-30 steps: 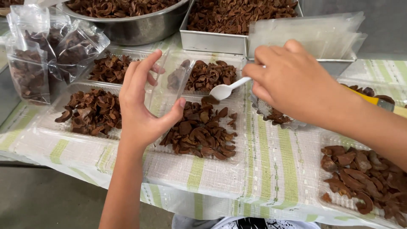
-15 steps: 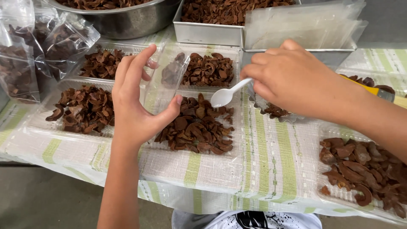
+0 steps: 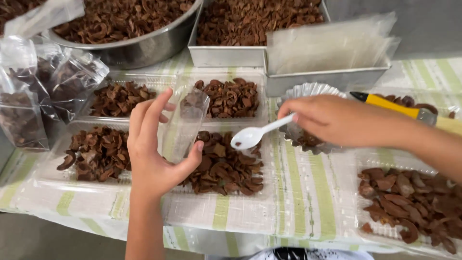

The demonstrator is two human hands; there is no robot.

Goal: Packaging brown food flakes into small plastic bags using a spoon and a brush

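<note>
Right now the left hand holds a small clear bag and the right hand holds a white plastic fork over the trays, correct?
Not quite. In the head view the right hand holds a white plastic spoon, not a fork. The rest stands: the left hand holds the small clear bag over the trays.

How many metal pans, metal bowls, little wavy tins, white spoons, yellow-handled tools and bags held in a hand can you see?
Rectangular metal pans: 2
Round metal bowl: 1
Fluted tin: 1
White spoon: 1
Yellow-handled tool: 1
Clear bag held in the left hand: 1
Total: 7
</note>
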